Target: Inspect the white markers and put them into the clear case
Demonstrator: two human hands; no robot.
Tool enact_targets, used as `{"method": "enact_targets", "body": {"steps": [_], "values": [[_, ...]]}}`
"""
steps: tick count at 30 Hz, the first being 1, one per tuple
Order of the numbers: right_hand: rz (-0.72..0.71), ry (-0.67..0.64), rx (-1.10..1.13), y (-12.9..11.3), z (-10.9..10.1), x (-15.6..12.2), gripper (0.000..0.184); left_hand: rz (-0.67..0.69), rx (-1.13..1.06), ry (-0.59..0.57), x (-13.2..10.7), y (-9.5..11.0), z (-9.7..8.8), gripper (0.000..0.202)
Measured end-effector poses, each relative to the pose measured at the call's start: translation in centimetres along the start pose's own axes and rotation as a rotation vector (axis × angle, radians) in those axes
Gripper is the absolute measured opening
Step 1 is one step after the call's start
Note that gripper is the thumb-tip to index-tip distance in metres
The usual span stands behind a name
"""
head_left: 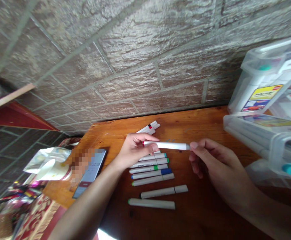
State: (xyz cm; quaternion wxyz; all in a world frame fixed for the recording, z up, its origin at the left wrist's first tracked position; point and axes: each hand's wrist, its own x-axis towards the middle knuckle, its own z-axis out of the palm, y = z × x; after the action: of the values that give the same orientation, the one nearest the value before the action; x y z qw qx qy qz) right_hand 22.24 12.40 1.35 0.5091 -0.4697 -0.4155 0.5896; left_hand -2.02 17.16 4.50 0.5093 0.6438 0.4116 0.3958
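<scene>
A white marker [171, 145] with a red end is held level above the table between both hands. My left hand [135, 148] pinches it near the red end. At the grey tip on the other end, the thumb and fingers of my right hand [210, 156] are closed. Beneath lie several white markers in a loose column, among them one with a blue cap [151, 174], one with a black end [164, 191] and one with a green end [151, 203]. More white markers [149, 127] lie behind my left hand, partly hidden by it.
Clear plastic marker boxes [262, 133] stand at the right, with markers inside. On the left are a phone [91, 175], a white paper cup [52, 170] and a patterned cloth [39, 216]. A stone-block wall [135, 66] runs along the back edge of the wooden table [200, 123].
</scene>
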Motion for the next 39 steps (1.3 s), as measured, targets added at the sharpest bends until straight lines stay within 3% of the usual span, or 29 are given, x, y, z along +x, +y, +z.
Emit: {"method": "enact_targets", "body": {"steps": [19, 29, 39], "values": [[0.007, 0.013, 0.022, -0.02, 0.14, 0.04, 0.039, 0.073, 0.02, -0.037, 0.0, 0.21, -0.23, 0.017], [0.013, 0.004, 0.007, -0.39, 0.2, -0.03, 0.038, 0.013, 0.087, 0.021, 0.03, 0.23, -0.04, 0.025], [0.019, 0.007, 0.008, -0.49, 0.31, 0.0, 0.038, 0.024, 0.048, -0.013, -0.13, 0.45, -0.21, 0.022]]}}
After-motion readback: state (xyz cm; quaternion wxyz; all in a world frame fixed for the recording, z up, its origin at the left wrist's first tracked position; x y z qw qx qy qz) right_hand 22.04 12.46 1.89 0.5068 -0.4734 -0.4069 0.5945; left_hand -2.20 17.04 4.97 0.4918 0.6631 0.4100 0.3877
